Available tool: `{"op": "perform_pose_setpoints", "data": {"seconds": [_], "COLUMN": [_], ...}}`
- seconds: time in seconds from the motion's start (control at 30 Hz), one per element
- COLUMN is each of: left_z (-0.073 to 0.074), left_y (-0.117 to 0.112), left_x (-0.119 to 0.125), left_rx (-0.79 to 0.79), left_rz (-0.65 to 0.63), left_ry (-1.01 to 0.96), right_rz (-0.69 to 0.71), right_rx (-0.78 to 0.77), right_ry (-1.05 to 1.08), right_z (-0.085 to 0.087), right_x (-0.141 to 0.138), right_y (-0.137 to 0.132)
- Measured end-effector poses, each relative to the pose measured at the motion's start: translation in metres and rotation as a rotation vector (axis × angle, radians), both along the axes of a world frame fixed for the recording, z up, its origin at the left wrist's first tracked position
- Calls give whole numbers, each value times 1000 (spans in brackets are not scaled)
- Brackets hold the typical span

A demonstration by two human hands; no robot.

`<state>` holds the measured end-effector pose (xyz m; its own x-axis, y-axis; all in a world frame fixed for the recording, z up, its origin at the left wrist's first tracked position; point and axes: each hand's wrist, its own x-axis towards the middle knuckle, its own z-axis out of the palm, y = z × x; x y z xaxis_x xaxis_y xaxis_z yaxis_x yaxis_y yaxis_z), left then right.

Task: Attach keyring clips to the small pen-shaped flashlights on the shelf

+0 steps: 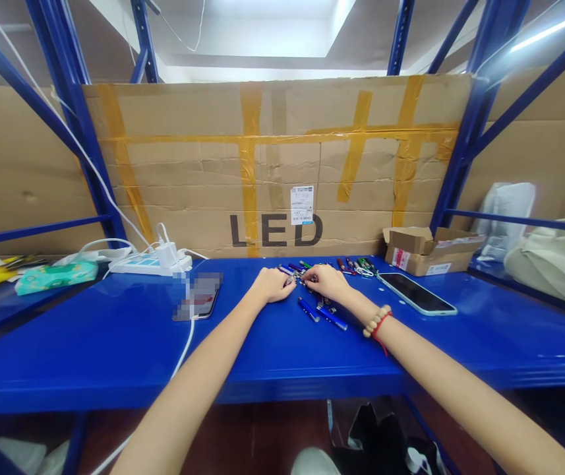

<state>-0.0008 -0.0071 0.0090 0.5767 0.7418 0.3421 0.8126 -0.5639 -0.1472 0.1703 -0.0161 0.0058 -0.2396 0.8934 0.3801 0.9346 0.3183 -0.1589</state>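
My left hand [273,285] rests at the left of a small pile on the blue shelf top, fingers curled and pinched together. My right hand [329,282], with a bead bracelet [377,321] on its wrist, is bent down over the same pile, its fingers closed near the left fingertips. What either hand grips is too small to make out. The pile has slim metallic blue tubes with shiny metal bits. Just in front of my right hand lie a short blue tube [308,309] and a longer blue tube [332,318]. Their kind is unclear.
Red, green and dark tubes [356,266] lie behind my right hand. A light-cased phone [416,294] and opened carton [418,254] are at right. Another phone [206,297], a cable [183,356] and a power strip [131,264] are at left. A cardboard panel [198,171] stands behind.
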Motion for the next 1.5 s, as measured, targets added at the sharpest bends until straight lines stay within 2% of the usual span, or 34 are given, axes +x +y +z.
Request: {"op": "perform_pose_setpoints", "data": {"seconds": [0.3,0.5,0.77,0.9,1.13,1.3,1.5], "left_z": [1,1,2,2,2,0,0], "left_y": [-6,-7,-7,-7,-7,-5,-4], "left_x": [6,4,6,6,5,6,7], "left_rx": [8,25,1,14,-8,10,36], "left_rz": [-73,-103,-63,-49,-39,14,53], "left_ry": [11,23,16,43,30,11,1], "right_rz": [-30,-3,76,157,211,206,213], "right_rx": [-32,81,160,174,150,171,226], "right_ry": [21,120,223,266,330,340,385], "right_z": [-2,-2,-6,-3,5,8,2], "right_x": [3,-1,-10,-11,-13,-13,-12], "right_y": [4,3,4,2,-9,-13,-5]}}
